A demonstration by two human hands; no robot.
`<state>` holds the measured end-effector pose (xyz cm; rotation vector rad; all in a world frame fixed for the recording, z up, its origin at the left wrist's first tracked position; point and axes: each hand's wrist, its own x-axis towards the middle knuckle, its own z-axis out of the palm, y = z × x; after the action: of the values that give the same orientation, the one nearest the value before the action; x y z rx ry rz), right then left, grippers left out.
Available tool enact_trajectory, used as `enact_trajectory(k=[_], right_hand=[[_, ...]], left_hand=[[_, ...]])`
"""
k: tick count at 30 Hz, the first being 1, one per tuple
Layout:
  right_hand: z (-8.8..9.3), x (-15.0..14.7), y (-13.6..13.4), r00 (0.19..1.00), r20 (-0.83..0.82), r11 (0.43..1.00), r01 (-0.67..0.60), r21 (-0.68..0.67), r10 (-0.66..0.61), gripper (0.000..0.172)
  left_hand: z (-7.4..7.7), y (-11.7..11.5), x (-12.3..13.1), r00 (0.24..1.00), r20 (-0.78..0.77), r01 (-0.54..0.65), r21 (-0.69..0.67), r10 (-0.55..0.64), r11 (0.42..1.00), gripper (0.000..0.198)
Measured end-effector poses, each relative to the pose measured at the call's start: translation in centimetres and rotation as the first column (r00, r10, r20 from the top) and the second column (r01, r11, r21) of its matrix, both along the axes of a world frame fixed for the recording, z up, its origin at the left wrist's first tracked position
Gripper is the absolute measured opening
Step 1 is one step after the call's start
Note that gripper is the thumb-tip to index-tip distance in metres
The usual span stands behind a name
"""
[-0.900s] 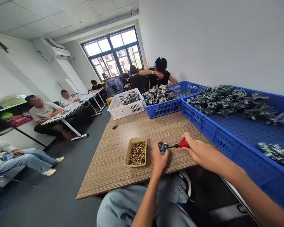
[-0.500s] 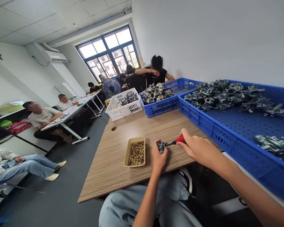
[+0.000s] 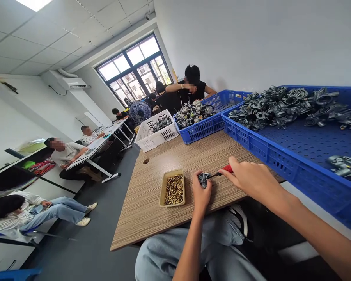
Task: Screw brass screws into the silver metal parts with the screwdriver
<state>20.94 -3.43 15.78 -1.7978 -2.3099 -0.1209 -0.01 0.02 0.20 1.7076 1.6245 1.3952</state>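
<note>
My left hand (image 3: pixel 201 194) is closed round a small grey metal part (image 3: pixel 204 179) held on the wooden table (image 3: pixel 152 195). My right hand (image 3: pixel 247 177) grips a red-handled screwdriver (image 3: pixel 226 169), and its dark shaft points left into the metal part. A small tan tray of brass screws (image 3: pixel 173 188) lies just left of my left hand.
A large blue crate (image 3: pixel 280 164) of grey metal castings fills the right side. A second blue crate (image 3: pixel 206 128) and a white basket (image 3: pixel 156 136) stand at the table's far end, where a person sits. Other people sit at tables on the left. My knees are under the near edge.
The view has shifted, so everything sits slightly further right in the frame. Both hands keep the same hold on the part and screwdriver.
</note>
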Motion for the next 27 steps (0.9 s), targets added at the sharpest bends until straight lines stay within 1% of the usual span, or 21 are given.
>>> enact_trajectory(k=[2, 4, 6, 9, 11, 13, 17, 19, 21, 23, 25, 27], right_hand=[[0.1, 0.0, -0.1, 1.0, -0.001, 1.0, 0.004, -0.019, -0.004, 0.039], [0.1, 0.2, -0.1, 0.999, -0.027, 0.999, -0.02, -0.05, 0.019, 0.036], [0.1, 0.4, -0.2, 0.989, -0.104, 0.99, -0.11, -0.083, 0.101, 0.026], [0.1, 0.9, -0.4, 0.932, -0.265, 0.951, -0.285, -0.115, 0.248, 0.011], [0.1, 1.1, -0.6, 0.899, -0.328, 0.927, -0.349, -0.138, 0.29, 0.011], [0.0, 1.3, -0.8, 0.89, -0.343, 0.912, -0.374, -0.169, 0.301, 0.015], [-0.3, 1.5, -0.8, 0.889, -0.348, 0.902, -0.382, -0.201, 0.299, 0.022], [-0.5, 1.6, -0.6, 0.907, -0.33, 0.916, -0.34, -0.212, 0.26, 0.021], [-0.7, 1.5, -0.4, 0.937, -0.283, 0.939, -0.272, -0.213, 0.207, 0.018], [-0.8, 1.4, -0.2, 0.952, -0.245, 0.956, -0.23, -0.181, 0.183, 0.017], [-1.0, 1.2, 0.0, 0.951, -0.238, 0.964, -0.231, -0.134, 0.195, 0.016], [-1.1, 1.0, 0.1, 0.953, -0.23, 0.966, -0.23, -0.114, 0.2, 0.015]], left_hand=[[0.1, 0.0, 0.1, 1.0, 0.006, -0.002, -0.002, 0.002, 1.0, 0.039], [0.2, -0.1, 0.1, 1.0, 0.011, -0.005, -0.003, 0.005, 1.0, 0.039], [0.3, -0.1, 0.2, 1.0, 0.015, -0.005, -0.001, 0.005, 1.0, 0.038], [0.5, -0.3, 0.2, 1.0, 0.022, -0.001, 0.011, 0.001, 1.0, 0.039], [0.5, -0.3, 0.2, 1.0, 0.029, -0.001, 0.014, 0.0, 1.0, 0.04], [0.5, -0.3, 0.2, 0.999, 0.035, -0.001, 0.012, 0.001, 1.0, 0.04], [0.3, -0.3, 0.2, 0.999, 0.053, 0.008, 0.01, -0.008, 1.0, 0.041], [0.2, -0.3, 0.2, 0.998, 0.056, 0.007, 0.016, -0.008, 1.0, 0.041], [0.2, -0.3, 0.2, 0.999, 0.051, 0.004, 0.019, -0.005, 1.0, 0.041], [0.2, -0.3, 0.2, 0.999, 0.047, 0.003, 0.016, -0.004, 1.0, 0.041], [0.2, -0.3, 0.2, 0.999, 0.046, 0.004, 0.013, -0.004, 1.0, 0.04], [0.2, -0.3, 0.2, 0.999, 0.045, 0.001, 0.017, -0.002, 1.0, 0.04]])
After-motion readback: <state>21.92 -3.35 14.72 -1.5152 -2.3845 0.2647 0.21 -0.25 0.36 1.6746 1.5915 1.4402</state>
